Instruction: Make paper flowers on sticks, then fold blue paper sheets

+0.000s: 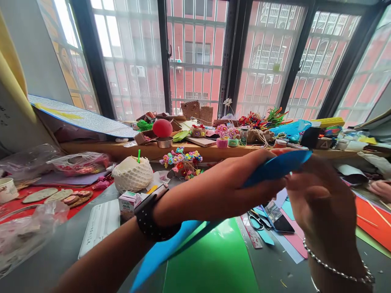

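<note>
As a red sheet (76,209) bearing flat grey oval discs (39,195) covers the left of a dark grey tabletop (271,264), a white oblong case with printed lettering (99,228) lies beside it, near a round, cream-coloured fruit in foam netting (132,175) and a small white-and-pink carton (127,203). At centre, a person's left hand (226,187), its wrist ringed by a black, white-dotted watch strap (152,219), closes thumb and fingers on a curved blue sheet (277,166) held above the table. More blue shows below the forearm; whether it is the same piece cannot be told. Beneath lies a glossy green sheet (214,260), with dark-handled scissors (255,221) and a smartphone (282,224) to its right. The right hand (320,199), wearing a silver beaded bracelet (331,266), bends blurred, partly curled fingers at the blue sheet's right end; whether they grip it is unclear. At far right, another person's hand (381,189) appears above an orange-red sheet (369,215).
</note>
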